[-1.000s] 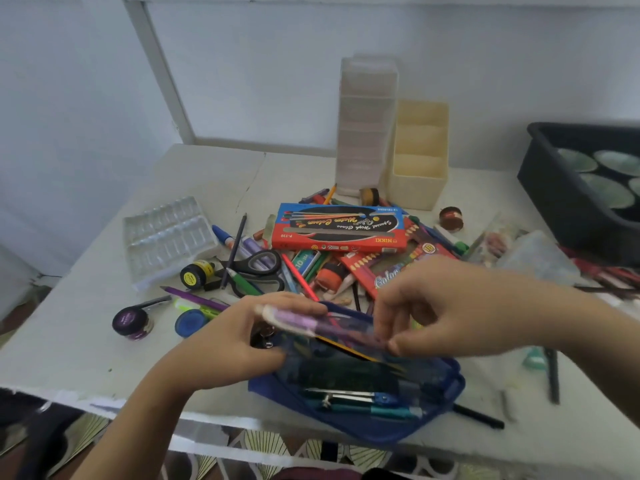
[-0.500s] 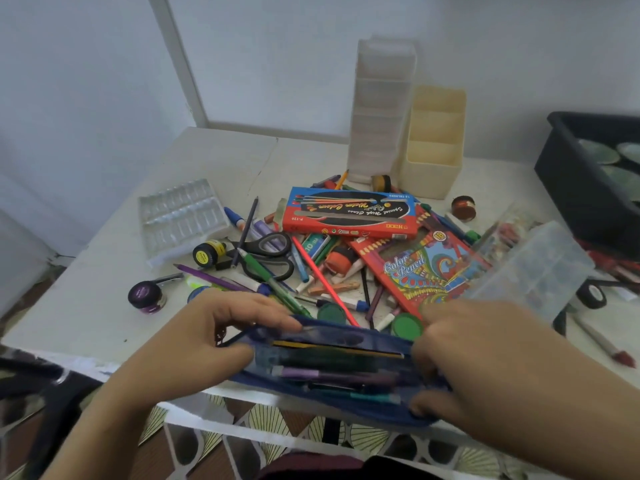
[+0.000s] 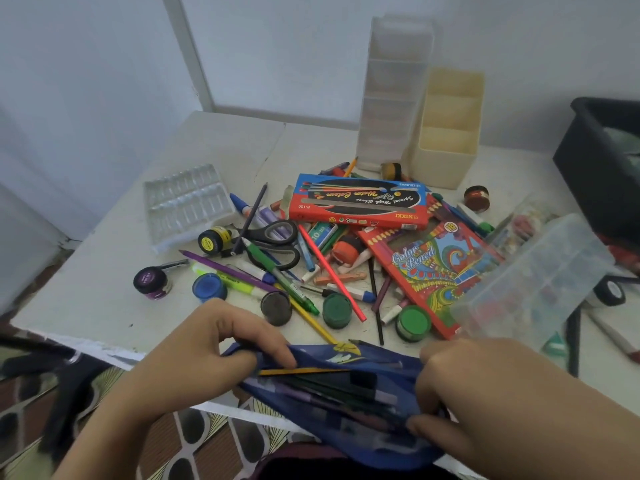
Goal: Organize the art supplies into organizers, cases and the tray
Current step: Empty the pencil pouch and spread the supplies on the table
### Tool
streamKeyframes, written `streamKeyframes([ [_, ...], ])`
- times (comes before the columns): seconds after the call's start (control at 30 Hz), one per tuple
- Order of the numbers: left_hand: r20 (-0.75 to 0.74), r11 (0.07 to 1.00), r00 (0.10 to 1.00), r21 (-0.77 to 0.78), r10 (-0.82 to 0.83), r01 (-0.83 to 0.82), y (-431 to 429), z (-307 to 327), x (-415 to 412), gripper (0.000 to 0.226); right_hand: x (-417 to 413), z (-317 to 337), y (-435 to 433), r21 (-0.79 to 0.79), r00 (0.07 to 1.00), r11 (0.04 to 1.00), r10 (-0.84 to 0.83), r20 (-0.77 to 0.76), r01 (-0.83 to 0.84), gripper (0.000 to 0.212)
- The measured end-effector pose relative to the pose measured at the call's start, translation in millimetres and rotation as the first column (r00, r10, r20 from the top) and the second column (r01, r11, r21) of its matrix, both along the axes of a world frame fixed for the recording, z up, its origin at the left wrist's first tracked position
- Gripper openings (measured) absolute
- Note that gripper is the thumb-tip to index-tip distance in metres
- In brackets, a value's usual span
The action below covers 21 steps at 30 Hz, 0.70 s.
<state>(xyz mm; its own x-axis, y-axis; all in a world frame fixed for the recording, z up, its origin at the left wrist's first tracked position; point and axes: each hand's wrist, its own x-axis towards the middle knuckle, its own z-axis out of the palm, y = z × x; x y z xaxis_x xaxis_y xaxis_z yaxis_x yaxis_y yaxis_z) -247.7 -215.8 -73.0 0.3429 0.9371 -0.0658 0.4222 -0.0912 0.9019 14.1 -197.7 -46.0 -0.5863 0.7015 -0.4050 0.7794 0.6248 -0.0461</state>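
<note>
At the near table [image 3: 104, 299] edge, bare to the left, the left hand [image 3: 207, 355] and right hand [image 3: 491, 393] are gripping both ends of the blue pencil case [image 3: 346, 407].

- Blue pouch [image 3: 346, 427] at the near edge of the table [image 3: 104, 306], partly past it; pens and pencils lie lengthwise inside
- Left hand [image 3: 194, 368] grips the pouch's left end, fingers curled over the rim; right hand [image 3: 485, 403] grips its right end
- Behind the pouch, a loose heap: scissors [image 3: 273, 244], red pencil [image 3: 329, 271], watercolour box [image 3: 358, 202], pencil box [image 3: 429, 271] just right of it
- Paint pots near the heap's front: purple pot [image 3: 151, 283], blue pot [image 3: 209, 287], two green pots [image 3: 336, 310]
- Clear palette [image 3: 187, 202] left of the heap; clear case [image 3: 533, 282] on the right, blurred
- At the back, clear drawers [image 3: 394, 91] touching a cream organizer [image 3: 446, 133]; black tray [image 3: 602, 161] at the far right
</note>
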Motion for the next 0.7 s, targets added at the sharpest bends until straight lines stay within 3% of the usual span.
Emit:
streamKeyframes([
  [0.23, -0.001, 0.997, 0.997, 0.025, 0.077, -0.077, 5, 1, 2, 0.036, 3, 21, 2, -0.056, 0.989, 0.998, 0.011, -0.15, -0.02, 0.036],
  [0.33, 0.018, 0.993, 0.994, 0.034, 0.112, -0.112, 15, 1, 7, 0.042, 9, 35, 21, -0.244, 0.939, 0.969, -0.041, -0.342, -0.047, 0.042],
  [0.4, 0.036, 0.993, 0.993, 0.035, 0.108, -0.11, 21, 1, 12, 0.051, 24, 39, 40, -0.285, 0.863, 0.958, -0.165, -0.478, 0.026, 0.038],
  [0.47, 0.057, 0.994, 0.992, 0.018, 0.11, -0.111, 26, -1, 16, 0.053, 41, 44, 58, -0.207, 0.79, 0.953, -0.299, -0.534, 0.221, 0.024],
  [0.53, 0.077, 0.994, 0.992, -0.007, 0.105, -0.105, 30, -3, 19, 0.049, 63, 41, 78, -0.054, 0.796, 0.907, -0.394, -0.459, 0.418, 0.02],
  [0.6, 0.08, 0.997, 0.994, -0.034, 0.076, -0.073, 34, -6, 24, 0.042, 85, 33, 93, 0.11, 0.807, 0.82, -0.515, -0.29, 0.562, 0.028],
  [0.7, 0.107, 0.996, 0.992, -0.068, 0.064, -0.057, 41, -8, 31, 0.041, 101, 24, 94, 0.104, 0.803, 0.796, -0.591, -0.08, 0.596, 0.057],
])
